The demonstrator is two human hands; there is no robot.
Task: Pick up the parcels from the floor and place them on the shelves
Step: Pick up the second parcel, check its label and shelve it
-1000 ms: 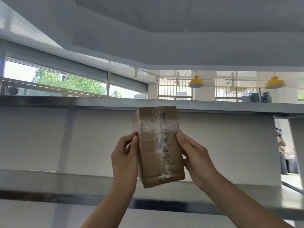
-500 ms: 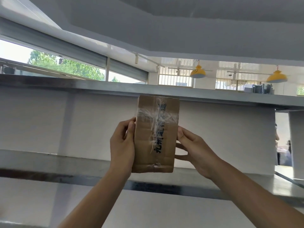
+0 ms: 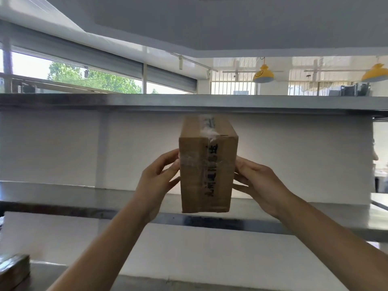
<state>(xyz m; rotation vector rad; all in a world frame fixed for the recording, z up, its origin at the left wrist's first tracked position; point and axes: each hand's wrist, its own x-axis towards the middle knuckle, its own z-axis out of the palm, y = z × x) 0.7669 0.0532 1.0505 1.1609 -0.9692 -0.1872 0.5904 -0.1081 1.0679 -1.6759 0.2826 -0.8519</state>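
Observation:
A brown cardboard parcel (image 3: pixel 207 171) with clear tape and black handwriting stands upright between my hands, its lower edge level with the front of the middle metal shelf (image 3: pixel 63 196). My left hand (image 3: pixel 157 181) holds its left side, thumb at the front edge. My right hand (image 3: pixel 258 181) holds its right side, fingers partly hidden behind the box. The parcel's top leans away from me, just under the upper shelf (image 3: pixel 84 100). Whether it rests on the shelf I cannot tell.
A white back panel closes off the rack behind the parcel. On the lower shelf (image 3: pixel 84 276), at the far left, lies the corner of another brown parcel (image 3: pixel 12 269). A person (image 3: pixel 374 154) is partly visible past the rack's right end.
The parcel has moved forward toward the shelf and turned, so its narrow taped end faces me and its top shows. Both hands moved with it, still on its sides.

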